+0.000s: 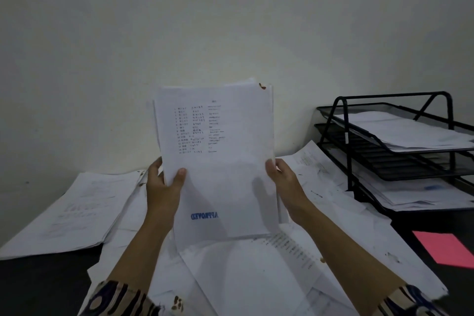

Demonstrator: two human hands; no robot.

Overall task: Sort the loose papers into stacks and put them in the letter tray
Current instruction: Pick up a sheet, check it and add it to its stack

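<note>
Against the pale wall I hold a sheaf of papers (215,161) upright over the littered counter (38,285), left hand (164,187) and right hand (284,182) pinching its edges; unevenly squared sheets could slip before reaching the letter tray (346,136).

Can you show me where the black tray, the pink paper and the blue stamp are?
black letter tray (345,133): head view, on its front upright post.
pink paper (447,249): head view, middle of the sheet.
blue stamp (204,216): head view, on the mirrored word APPROVED.
</note>
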